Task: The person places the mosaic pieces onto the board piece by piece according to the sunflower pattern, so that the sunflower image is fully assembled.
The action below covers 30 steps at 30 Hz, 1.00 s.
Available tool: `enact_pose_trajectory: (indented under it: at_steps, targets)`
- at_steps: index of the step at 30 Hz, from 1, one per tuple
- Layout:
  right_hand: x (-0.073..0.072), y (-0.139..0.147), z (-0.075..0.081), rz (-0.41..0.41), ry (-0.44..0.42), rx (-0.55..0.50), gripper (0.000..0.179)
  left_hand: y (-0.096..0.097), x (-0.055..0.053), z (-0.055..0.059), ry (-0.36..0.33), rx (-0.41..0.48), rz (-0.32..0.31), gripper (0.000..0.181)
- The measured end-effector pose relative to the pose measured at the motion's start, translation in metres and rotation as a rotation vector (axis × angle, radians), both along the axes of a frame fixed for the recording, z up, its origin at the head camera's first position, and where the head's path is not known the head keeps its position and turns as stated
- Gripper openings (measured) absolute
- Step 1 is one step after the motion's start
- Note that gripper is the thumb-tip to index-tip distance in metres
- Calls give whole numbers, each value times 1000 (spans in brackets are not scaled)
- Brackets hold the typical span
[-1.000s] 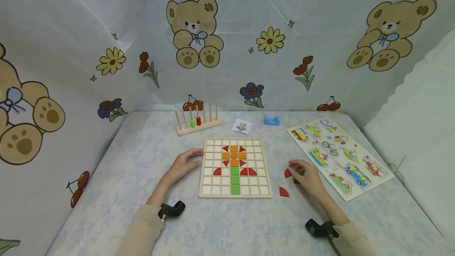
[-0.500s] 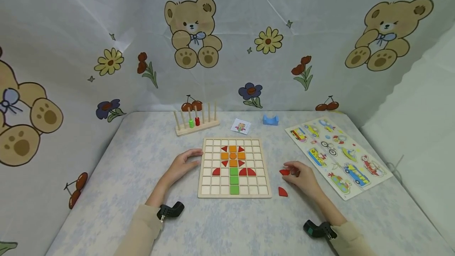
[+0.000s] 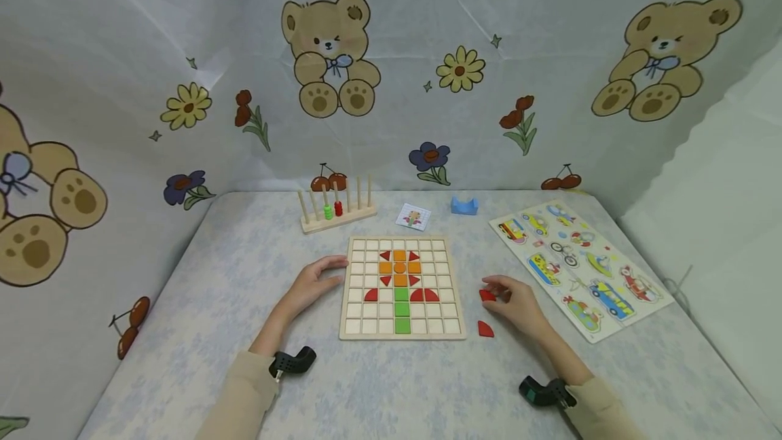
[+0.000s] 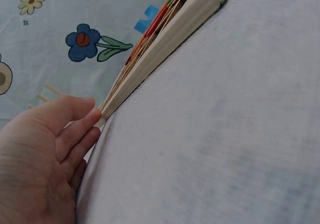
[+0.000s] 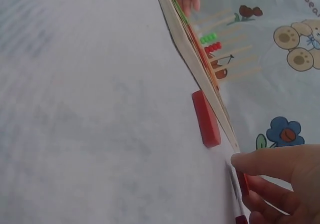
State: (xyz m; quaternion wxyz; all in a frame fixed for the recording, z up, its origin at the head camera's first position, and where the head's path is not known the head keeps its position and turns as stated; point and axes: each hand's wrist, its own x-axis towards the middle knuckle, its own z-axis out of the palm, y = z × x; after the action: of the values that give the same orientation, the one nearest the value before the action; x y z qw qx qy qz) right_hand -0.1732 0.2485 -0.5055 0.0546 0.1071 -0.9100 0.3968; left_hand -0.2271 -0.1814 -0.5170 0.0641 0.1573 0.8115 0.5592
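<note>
A wooden grid board [image 3: 403, 337] lies in the middle of the table in the head view. It bears green squares [image 3: 401, 309], orange squares, red triangles and red quarter-circle blocks. At its left edge, my left hand [image 3: 311, 284] rests its fingertips, extended. To the right of the board, my right hand [image 3: 518, 305] pinches a red quarter-circle block [image 3: 487, 295] between thumb and fingers. Another red quarter-circle block [image 3: 485, 328] lies on the table nearer me, and shows as a red block [image 5: 206, 119] in the right wrist view. A dark red bit [image 5: 241, 219] peeks out below my right fingers.
At the back stand a peg rack [image 3: 339, 219] with green and red beads, a small pattern card [image 3: 413, 216] and a blue holder [image 3: 464, 206]. A vehicle picture puzzle [image 3: 580, 270] lies to the right, close behind my right hand. A bear-print cloth hangs behind the table.
My right hand has moved slightly left toward the board and now pinches the red quarter-circle block, which shifted left with it. My left hand stays at the board's edge.
</note>
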Motion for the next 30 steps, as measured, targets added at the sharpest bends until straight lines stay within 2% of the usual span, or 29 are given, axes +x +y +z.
enact_pose_trajectory:
  at_steps: [3,7,10,17,24,30]
  targets:
    - [0,-8,4,-4,-13,-8,38,-2,-3,-8,-6,0,1,47]
    - [-4,-28,11,0,-34,-35,37,-3,-3,-9,1,-2,-1,47]
    - [-8,-49,15,27,-31,-75,36,-1,0,-3,2,3,-4,46]
    - [-17,-107,21,159,4,-144,35,2,10,22,-8,13,-19,45]
    - [-23,-150,17,272,-12,-138,34,2,11,27,-31,20,-26,46]
    - [-25,-167,14,332,-23,-136,32,3,11,27,-38,19,-20,46]
